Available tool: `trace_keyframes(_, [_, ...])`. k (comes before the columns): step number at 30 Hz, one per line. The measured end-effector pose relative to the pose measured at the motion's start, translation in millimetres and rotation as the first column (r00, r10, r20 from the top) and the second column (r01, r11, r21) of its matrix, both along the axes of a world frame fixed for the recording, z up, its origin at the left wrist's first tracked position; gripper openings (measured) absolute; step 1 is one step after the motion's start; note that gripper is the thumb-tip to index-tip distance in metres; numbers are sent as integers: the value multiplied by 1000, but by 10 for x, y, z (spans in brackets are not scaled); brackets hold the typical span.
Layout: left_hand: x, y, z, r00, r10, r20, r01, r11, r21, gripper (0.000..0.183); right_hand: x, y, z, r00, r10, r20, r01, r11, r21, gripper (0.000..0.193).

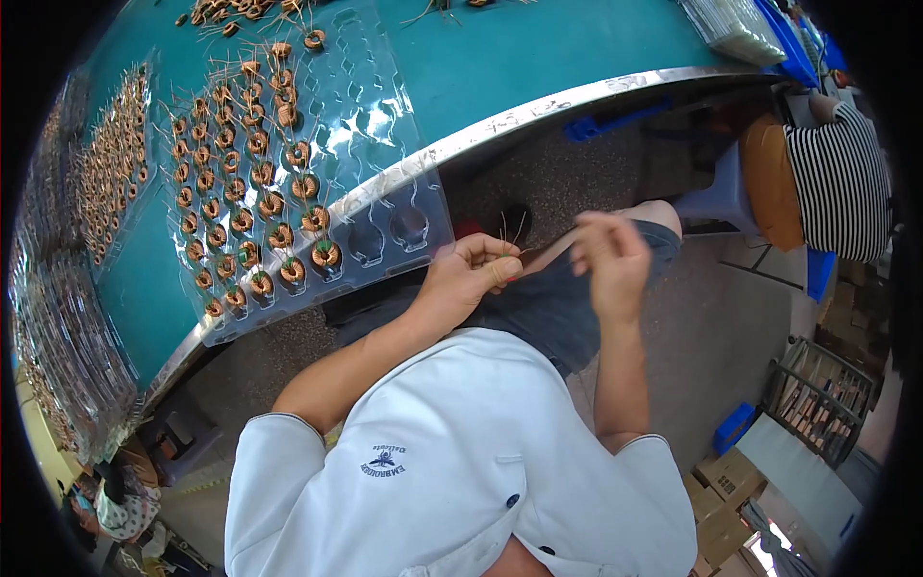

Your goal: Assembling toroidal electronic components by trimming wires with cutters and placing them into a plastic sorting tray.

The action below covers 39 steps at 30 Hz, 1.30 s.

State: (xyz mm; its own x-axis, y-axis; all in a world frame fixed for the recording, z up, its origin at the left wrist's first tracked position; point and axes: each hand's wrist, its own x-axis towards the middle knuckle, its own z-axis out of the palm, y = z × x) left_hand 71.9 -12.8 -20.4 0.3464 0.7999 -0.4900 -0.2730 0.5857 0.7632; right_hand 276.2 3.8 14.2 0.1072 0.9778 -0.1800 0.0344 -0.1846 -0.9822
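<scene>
My left hand [460, 287] is closed in a pinch just off the table's edge. Between its thumb and fingers is a small wire-wound ring coil, mostly hidden, with thin copper leads [504, 229] sticking up. To the right of it, my right hand [615, 264] hangs in the air above my thigh, its fingers bent and smeared by motion. Whether it grips anything cannot be made out. Beside my left hand, a clear plastic tray [437, 204] juts over the table edge. Rows of copper ring coils [314, 219] sit in its pockets, leads upward.
The green table [538, 53] has a pale curved edge [538, 108]. Loose coils [231, 12] lie at the back. Another filled tray [115, 159] and stacked clear trays [72, 337] stand left. A person in a striped top [836, 183] sits at right; cartons [726, 476] lie below.
</scene>
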Motion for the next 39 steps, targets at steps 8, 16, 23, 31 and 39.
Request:
trace_keyframes(8, [-1,98,-9,999,-31,-35,36,991,131,26,-244,-134,-95,945,307,111,-305,952,-33,11])
trace_keyframes(16, [15,112,130,989,-28,147,3,986,166,42,-291,107,335,837,346,423,-436,889,136,6])
trace_keyframes(23, [-393,14,279,982,40,184,-99,942,322,51,-1116,1100,894,865,389,319,-476,837,271,9])
trace_keyframes(31, [-666,-13,310,997,71,1,-62,860,507,39,-2250,2106,761,689,416,593,-627,753,200,19])
trace_keyframes(39, [-695,-1,264,991,131,16,-119,835,538,37,-1705,2388,809,342,-73,937,-761,564,322,22])
